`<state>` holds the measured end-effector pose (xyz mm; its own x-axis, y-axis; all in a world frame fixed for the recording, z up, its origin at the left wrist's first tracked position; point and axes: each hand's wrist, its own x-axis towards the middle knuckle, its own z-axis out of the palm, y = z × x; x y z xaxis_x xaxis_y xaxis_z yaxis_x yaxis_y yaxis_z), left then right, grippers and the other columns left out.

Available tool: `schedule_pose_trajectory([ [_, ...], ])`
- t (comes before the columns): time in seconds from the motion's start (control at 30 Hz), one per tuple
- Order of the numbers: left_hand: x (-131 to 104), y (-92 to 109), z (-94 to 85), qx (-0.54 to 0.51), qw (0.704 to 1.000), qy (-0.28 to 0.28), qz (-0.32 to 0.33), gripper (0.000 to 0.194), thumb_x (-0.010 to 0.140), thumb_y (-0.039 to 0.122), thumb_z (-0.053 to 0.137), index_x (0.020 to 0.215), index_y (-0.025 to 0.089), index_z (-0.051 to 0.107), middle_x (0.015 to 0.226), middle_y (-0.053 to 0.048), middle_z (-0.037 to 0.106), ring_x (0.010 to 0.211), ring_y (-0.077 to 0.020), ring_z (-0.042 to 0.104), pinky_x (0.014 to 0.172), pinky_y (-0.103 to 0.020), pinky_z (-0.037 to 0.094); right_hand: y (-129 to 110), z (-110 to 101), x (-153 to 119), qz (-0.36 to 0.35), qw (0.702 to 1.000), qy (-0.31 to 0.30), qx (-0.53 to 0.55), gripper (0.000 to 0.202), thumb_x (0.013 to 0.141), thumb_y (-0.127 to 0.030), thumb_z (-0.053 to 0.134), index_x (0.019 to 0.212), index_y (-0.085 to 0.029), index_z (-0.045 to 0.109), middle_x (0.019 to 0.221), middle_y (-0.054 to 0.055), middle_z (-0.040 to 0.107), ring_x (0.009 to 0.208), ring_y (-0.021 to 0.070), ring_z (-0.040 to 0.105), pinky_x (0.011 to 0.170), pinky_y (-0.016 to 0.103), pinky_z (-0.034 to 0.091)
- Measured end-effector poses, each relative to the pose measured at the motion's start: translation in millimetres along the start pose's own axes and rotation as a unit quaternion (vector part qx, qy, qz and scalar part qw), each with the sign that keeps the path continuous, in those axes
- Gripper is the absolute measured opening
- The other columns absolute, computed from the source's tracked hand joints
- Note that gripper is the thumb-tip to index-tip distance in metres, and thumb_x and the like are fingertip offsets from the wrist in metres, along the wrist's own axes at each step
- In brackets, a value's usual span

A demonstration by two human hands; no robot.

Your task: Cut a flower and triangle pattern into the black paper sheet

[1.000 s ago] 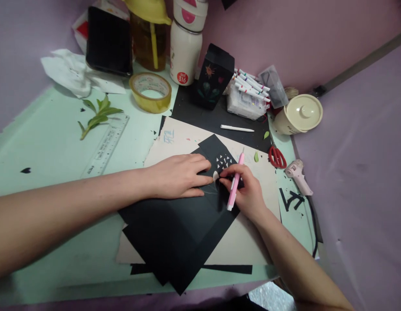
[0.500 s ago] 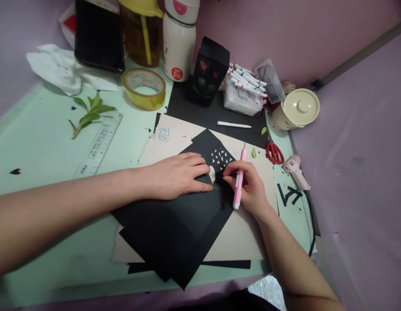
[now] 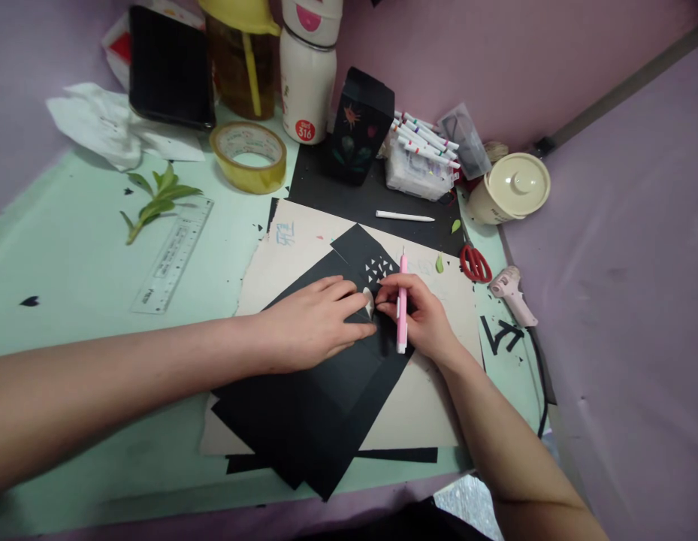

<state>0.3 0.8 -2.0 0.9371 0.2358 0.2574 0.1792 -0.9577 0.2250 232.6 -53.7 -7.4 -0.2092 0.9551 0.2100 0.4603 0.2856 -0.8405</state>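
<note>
Head view: a pale green table [image 3: 83, 259] is supporting the papers
Cream paper [image 3: 421, 413]: lying on the table, showing a ragged edge
Black sheets [image 3: 326, 421]: overlapping askew on the cream paper
Left hand [image 3: 320, 319]: lying flat on the sheets, fingers slightly spread, grasping nothing
Right hand [image 3: 419, 312]: curling around a pink pen-like tool [image 3: 402, 300]; cannot tell whether its fingertips are also pinching paper
White triangles [image 3: 379, 267]: clustering just beyond those fingertips
White oval [image 3: 370, 302]: showing between the hands

Pink tool [image 3: 402, 312] — over triangle-dotted black paper [image 3: 331, 421]
</note>
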Motion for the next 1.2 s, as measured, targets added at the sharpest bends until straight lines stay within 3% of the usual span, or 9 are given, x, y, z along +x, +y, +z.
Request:
schedule_pose_trajectory([
  [0.2, 2, 4, -2.1, -0.016, 1.000, -0.010, -0.004, 0.026, 0.096, 0.027, 0.052, 0.118, 0.022, 0.066, 0.112, -0.012, 0.060, 0.110, -0.0289, 0.054, 0.105, -0.051, 0.040, -5, 0, -3, -0.008, 1.000, 0.023, 0.019, 0.027, 0.092, -0.019, 0.065, 0.117, -0.025, 0.057, 0.092, 0.001, 0.066, 0.084, 0.0151, 0.066, 0.080, 0.033, 0.057],
  [0.4, 6, 5, -7.7, -0.207, 0.969, -0.015, -0.131, 0.020, 0.091, 0.026, 0.062, 0.109, 0.018, 0.060, 0.109, -0.008, 0.062, 0.109, -0.0248, 0.054, 0.093, -0.038, 0.046, -12, -1, -3, -0.021, 0.999, 0.034, 0.022, 0.027, 0.090, -0.022, 0.068, 0.115, -0.025, 0.058, 0.090, 0.001, 0.068, 0.083, 0.0151, 0.068, 0.080, 0.033, 0.057],
  [0.53, 8, -4, -12.6, -0.270, 0.957, -0.025, -0.099, 0.017, 0.092, 0.024, 0.061, 0.108, 0.019, 0.061, 0.117, -0.008, 0.062, 0.113, -0.0231, 0.053, 0.096, -0.036, 0.045, -8, 2, -4, -0.028, 0.999, 0.028, 0.019, 0.027, 0.091, -0.024, 0.068, 0.116, -0.025, 0.057, 0.093, 0.002, 0.069, 0.085, 0.0155, 0.069, 0.081, 0.034, 0.057],
  [0.67, 14, -8, -19.5, -0.258, 0.962, -0.073, -0.050, 0.031, 0.093, 0.021, 0.058, 0.124, 0.023, 0.062, 0.132, -0.007, 0.059, 0.120, -0.0239, 0.051, 0.103, -0.038, 0.041, -5, 6, -4, -0.029, 0.999, 0.031, 0.027, 0.027, 0.092, -0.025, 0.066, 0.117, -0.025, 0.057, 0.094, 0.002, 0.070, 0.086, 0.0160, 0.069, 0.082, 0.034, 0.057],
  [0.83, 26, -6, -30.9, -0.227, 0.957, -0.158, -0.089, 0.046, 0.093, 0.024, 0.060, 0.138, 0.017, 0.054, 0.140, -0.009, 0.057, 0.128, -0.0241, 0.049, 0.108, -0.036, 0.039, -26, -11, -13, -0.035, 0.993, 0.110, -0.029, 0.027, 0.099, -0.026, 0.052, 0.126, -0.027, 0.054, 0.106, 0.005, 0.069, 0.092, 0.0184, 0.068, 0.083, 0.037, 0.056],
  [0.93, 34, -10, -36.3, -0.233, 0.950, -0.182, -0.099, 0.045, 0.092, 0.027, 0.060, 0.136, 0.016, 0.057, 0.138, -0.010, 0.059, 0.124, -0.0214, 0.055, 0.104, -0.031, 0.042, -45, -23, -31, -0.061, 0.986, 0.088, -0.129, 0.028, 0.098, -0.024, 0.051, 0.124, -0.025, 0.061, 0.103, 0.008, 0.067, 0.090, 0.0215, 0.065, 0.078, 0.039, 0.054],
  [1.0, 40, -14, -38.5, -0.248, 0.943, -0.196, -0.100, 0.042, 0.092, 0.026, 0.060, 0.133, 0.016, 0.060, 0.132, -0.009, 0.063, 0.114, -0.0184, 0.061, 0.095, -0.026, 0.047, -50, -22, -46, -0.079, 0.985, 0.089, -0.128, 0.025, 0.096, -0.017, 0.053, 0.116, -0.025, 0.067, 0.092, 0.006, 0.067, 0.080, 0.0196, 0.063, 0.068, 0.035, 0.053],
  [1.1, 47, -19, -39.4, -0.262, 0.938, -0.203, -0.106, 0.034, 0.091, 0.024, 0.059, 0.124, 0.017, 0.066, 0.119, -0.006, 0.069, 0.098, -0.0147, 0.066, 0.080, -0.021, 0.049, -45, -10, -64, -0.115, 0.981, 0.077, -0.133, 0.033, 0.092, -0.009, 0.055, 0.119, -0.024, 0.065, 0.093, 0.007, 0.067, 0.077, 0.0174, 0.064, 0.062, 0.030, 0.053],
  [1.2, 51, -20, -36.4, -0.254, 0.945, -0.177, -0.107, 0.024, 0.091, 0.019, 0.059, 0.112, 0.017, 0.071, 0.111, -0.004, 0.072, 0.093, -0.0141, 0.067, 0.080, -0.022, 0.049, -33, 1, -72, -0.165, 0.966, 0.066, -0.188, 0.036, 0.089, -0.008, 0.060, 0.123, -0.020, 0.062, 0.096, 0.010, 0.068, 0.080, 0.0187, 0.064, 0.067, 0.032, 0.055],
])
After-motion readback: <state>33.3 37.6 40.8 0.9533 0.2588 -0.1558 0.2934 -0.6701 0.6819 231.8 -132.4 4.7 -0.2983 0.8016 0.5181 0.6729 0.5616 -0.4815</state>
